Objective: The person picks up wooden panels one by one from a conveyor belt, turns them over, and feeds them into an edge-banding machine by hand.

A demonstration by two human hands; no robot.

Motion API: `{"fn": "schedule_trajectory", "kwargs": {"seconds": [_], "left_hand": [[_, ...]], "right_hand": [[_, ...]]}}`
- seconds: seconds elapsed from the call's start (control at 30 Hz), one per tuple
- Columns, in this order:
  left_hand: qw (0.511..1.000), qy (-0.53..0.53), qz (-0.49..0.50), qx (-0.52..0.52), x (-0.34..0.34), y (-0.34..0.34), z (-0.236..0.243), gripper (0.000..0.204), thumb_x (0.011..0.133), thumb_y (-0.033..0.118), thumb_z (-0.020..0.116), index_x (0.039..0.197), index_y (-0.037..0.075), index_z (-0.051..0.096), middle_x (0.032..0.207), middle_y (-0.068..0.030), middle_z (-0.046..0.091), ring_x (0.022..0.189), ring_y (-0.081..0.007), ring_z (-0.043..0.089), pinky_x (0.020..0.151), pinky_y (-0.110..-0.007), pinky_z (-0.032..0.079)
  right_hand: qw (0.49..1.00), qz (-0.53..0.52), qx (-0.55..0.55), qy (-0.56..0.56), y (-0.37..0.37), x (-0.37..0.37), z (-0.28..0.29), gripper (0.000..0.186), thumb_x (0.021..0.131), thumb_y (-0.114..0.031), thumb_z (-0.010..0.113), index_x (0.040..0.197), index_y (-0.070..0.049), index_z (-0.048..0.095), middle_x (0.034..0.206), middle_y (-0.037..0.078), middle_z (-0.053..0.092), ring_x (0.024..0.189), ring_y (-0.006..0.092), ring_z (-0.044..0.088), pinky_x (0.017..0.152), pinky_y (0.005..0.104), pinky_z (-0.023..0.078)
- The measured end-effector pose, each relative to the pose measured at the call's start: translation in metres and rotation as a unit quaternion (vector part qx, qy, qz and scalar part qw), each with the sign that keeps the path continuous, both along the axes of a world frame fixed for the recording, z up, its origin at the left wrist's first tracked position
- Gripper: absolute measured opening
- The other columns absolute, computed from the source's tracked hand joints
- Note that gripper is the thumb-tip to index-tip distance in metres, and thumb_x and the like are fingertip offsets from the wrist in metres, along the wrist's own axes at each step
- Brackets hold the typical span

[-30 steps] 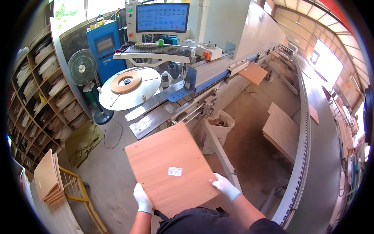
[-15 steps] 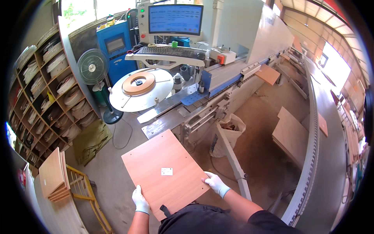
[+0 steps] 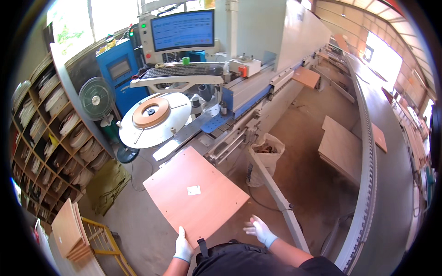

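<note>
A square wood-grain panel [image 3: 198,175] lies flat in front of me, its far corner reaching the metal end of the machine table [image 3: 184,131]. A small white label [image 3: 194,190] sits near its middle, and small holes show near its corners. At the near left edge, my left hand [image 3: 183,246] in a white glove grips the panel, thumb on top and fingers hidden underneath. My right hand [image 3: 260,231], also white-gloved, is off the panel, just beyond its right corner, with fingers apart and nothing in them.
A banding reel on a round disc [image 3: 152,112] stands ahead, below a keyboard shelf [image 3: 182,71] and monitor [image 3: 183,30]. A white sack [image 3: 269,158] and slanted metal leg [image 3: 281,198] are to the right. Stacked panels [image 3: 69,227] rest at left, beside a yellow frame [image 3: 103,237].
My right hand has let go of the panel's right edge and moved toward me. The panel has turned slightly, and my left hand has slid along its near edge. The view has shifted.
</note>
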State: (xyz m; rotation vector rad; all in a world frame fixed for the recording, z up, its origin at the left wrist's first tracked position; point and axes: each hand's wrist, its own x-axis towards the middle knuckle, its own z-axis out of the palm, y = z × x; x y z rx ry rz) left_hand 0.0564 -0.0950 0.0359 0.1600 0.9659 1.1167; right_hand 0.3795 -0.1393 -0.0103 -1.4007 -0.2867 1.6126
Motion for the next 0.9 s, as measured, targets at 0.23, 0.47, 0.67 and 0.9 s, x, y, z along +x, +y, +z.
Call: {"fn": "schedule_trajectory", "kwargs": {"seconds": [0.23,0.47,0.67,0.9], "left_hand": [[0.999,0.017,-0.025,-0.028,0.032,0.061,-0.025,0.065,0.095,0.058,0.044,0.14,0.011,0.042,0.138,-0.0092,0.051,0.124,-0.0303,0.051,0.104,-0.05,0.04],[0.995,-0.004,-0.06,-0.084,0.076,0.088,0.013,0.07,0.092,0.065,0.042,0.142,0.015,0.041,0.142,-0.0068,0.048,0.128,-0.0288,0.047,0.105,-0.048,0.038],[0.989,0.009,-0.093,-0.113,0.13,0.127,0.018,0.069,0.093,0.065,0.04,0.142,0.017,0.04,0.141,-0.007,0.048,0.126,-0.0285,0.048,0.104,-0.048,0.039],[0.988,0.02,-0.14,-0.06,0.156,0.165,0.006,0.069,0.094,0.066,0.034,0.142,0.017,0.039,0.143,-0.0066,0.046,0.127,-0.0287,0.047,0.105,-0.049,0.038]], "right_hand": [[0.818,0.21,-0.207,-0.494,-0.193,0.091,-0.106,0.052,0.088,-0.04,0.059,0.125,-0.003,0.059,0.115,0.02,0.066,0.108,0.0304,0.063,0.09,0.0384,0.05],[0.9,-0.39,-0.179,0.07,-0.405,0.122,-0.138,0.01,0.096,-0.023,0.049,0.087,-0.021,0.045,0.054,0.002,0.039,0.039,0.0196,0.036,0.034,0.035,0.026],[0.863,-0.42,-0.055,0.275,-0.41,0.076,-0.143,0.012,0.093,-0.025,0.049,0.084,-0.017,0.051,0.063,0.006,0.045,0.047,0.0241,0.043,0.039,0.0376,0.031],[0.933,-0.234,-0.187,-0.201,-0.311,0.024,-0.082,0.018,0.084,-0.003,0.05,0.097,-0.004,0.062,0.087,0.005,0.064,0.078,0.0157,0.062,0.073,0.0293,0.051]]}}
